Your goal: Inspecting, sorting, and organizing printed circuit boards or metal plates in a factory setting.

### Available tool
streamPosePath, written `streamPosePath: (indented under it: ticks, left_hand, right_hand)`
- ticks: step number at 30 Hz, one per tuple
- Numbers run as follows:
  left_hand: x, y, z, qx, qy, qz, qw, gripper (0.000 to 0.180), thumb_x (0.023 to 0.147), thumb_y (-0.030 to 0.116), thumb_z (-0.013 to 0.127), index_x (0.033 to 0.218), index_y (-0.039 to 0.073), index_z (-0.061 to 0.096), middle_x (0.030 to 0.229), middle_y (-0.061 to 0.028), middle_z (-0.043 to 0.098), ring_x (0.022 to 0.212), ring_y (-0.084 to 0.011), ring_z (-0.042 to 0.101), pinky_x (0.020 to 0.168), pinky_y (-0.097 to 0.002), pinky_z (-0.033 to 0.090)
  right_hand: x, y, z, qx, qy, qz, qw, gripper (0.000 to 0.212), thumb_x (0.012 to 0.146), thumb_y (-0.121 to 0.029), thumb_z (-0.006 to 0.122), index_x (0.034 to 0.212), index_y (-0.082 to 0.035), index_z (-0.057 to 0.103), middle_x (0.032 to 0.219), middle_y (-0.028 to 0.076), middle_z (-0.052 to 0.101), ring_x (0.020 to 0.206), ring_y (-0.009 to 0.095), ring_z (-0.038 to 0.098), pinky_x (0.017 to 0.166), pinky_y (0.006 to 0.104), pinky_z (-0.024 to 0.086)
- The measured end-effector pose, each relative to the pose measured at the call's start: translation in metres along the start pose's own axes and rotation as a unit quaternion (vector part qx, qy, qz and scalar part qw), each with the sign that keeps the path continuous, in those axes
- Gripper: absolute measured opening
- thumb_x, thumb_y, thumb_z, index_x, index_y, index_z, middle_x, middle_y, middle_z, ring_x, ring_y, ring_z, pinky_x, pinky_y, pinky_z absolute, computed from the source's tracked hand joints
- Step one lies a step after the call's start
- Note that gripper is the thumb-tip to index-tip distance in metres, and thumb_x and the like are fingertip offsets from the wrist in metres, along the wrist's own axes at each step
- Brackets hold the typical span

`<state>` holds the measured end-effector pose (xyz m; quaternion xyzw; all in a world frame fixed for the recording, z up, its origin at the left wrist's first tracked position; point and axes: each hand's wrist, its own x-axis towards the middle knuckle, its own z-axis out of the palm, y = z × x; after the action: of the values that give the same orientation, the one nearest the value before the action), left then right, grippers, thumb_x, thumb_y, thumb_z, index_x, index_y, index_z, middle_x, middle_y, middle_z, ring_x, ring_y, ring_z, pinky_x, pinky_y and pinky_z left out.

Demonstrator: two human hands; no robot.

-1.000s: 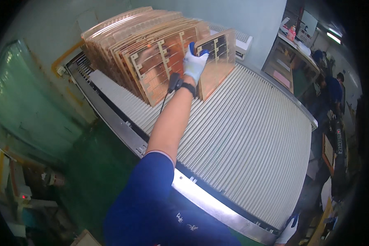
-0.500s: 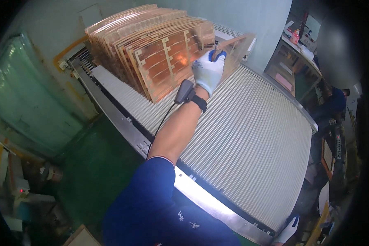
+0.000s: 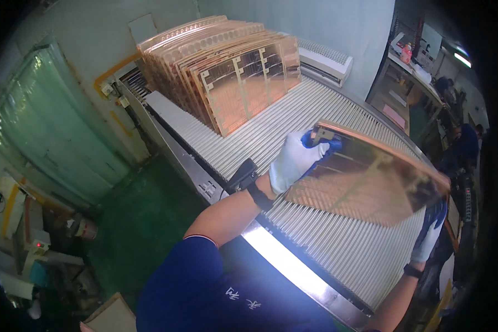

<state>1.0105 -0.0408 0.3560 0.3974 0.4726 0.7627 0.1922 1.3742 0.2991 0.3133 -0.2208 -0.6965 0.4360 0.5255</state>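
Gripped at its upper left corner, a shiny copper-clad panel (image 3: 365, 182) is held tilted over the roller conveyor (image 3: 343, 227). My left hand (image 3: 301, 157), in a white glove with blue fingertips, is closed on that corner. My right hand (image 3: 429, 238), gloved alike, is at the panel's right edge with its fingers around it, partly in shadow. Whether the panel is one sheet or several together I cannot tell. A row of similar copper panels (image 3: 249, 94) leans upright at the conveyor's far left.
The conveyor's metal side rail (image 3: 293, 265) runs along my near side. Beyond the rollers stands a white perforated housing (image 3: 326, 61) against a pale wall. Green plastic curtains (image 3: 55, 116) hang at the left. Another person in dark clothes (image 3: 465, 146) is at the far right.
My left hand has pulled a panel away from the leaning row, toward me and to the right. My right hand has come up from the lower right to the panel's edge.
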Motion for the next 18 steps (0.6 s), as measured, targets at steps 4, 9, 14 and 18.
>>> streamPosePath:
  ticks: [4, 9, 14, 18]
  left_hand:
    - [-0.014, 0.012, 0.003, -0.042, -0.086, -0.056, 0.994, 0.039, 0.087, 0.012, 0.074, 0.122, -0.002, 0.063, 0.108, -0.0064, 0.070, 0.091, -0.0100, 0.064, 0.080, -0.0230, 0.051]
    - [0.034, 0.016, -0.061, 0.141, -0.024, 0.181, 0.973, 0.066, 0.094, 0.043, 0.063, 0.140, -0.001, 0.046, 0.126, -0.0088, 0.060, 0.116, -0.0192, 0.056, 0.103, -0.0339, 0.042]
    - [0.077, 0.027, -0.221, 0.460, 0.599, 0.171, 0.632, 0.097, 0.078, 0.048, 0.078, 0.144, -0.007, 0.032, 0.144, -0.0338, 0.035, 0.129, -0.0462, 0.042, 0.109, -0.0498, 0.035]
    - [0.099, -0.007, -0.293, 0.374, 0.569, 0.062, 0.730, 0.108, 0.077, 0.051, 0.079, 0.149, -0.007, 0.024, 0.149, -0.0322, 0.033, 0.133, -0.0398, 0.043, 0.109, -0.0453, 0.035]
  right_hand:
    - [0.010, 0.003, 0.005, 0.405, -0.147, 0.186, 0.883, 0.043, 0.100, -0.043, 0.055, 0.126, -0.009, 0.055, 0.114, 0.001, 0.063, 0.102, 0.015, 0.060, 0.095, 0.0302, 0.045]
    - [0.012, -0.012, 0.015, 0.515, -0.246, 0.195, 0.798, 0.034, 0.098, -0.042, 0.058, 0.114, -0.012, 0.059, 0.104, -0.001, 0.063, 0.097, 0.011, 0.059, 0.090, 0.0262, 0.045]
    - [0.008, -0.013, 0.022, 0.363, -0.144, 0.175, 0.904, 0.033, 0.099, -0.044, 0.057, 0.109, -0.013, 0.058, 0.103, -0.002, 0.062, 0.094, 0.009, 0.058, 0.087, 0.0252, 0.045]
    - [0.006, -0.016, 0.035, 0.364, -0.098, 0.178, 0.909, 0.031, 0.099, -0.043, 0.058, 0.108, -0.012, 0.058, 0.101, -0.003, 0.061, 0.094, 0.009, 0.058, 0.086, 0.0246, 0.045]
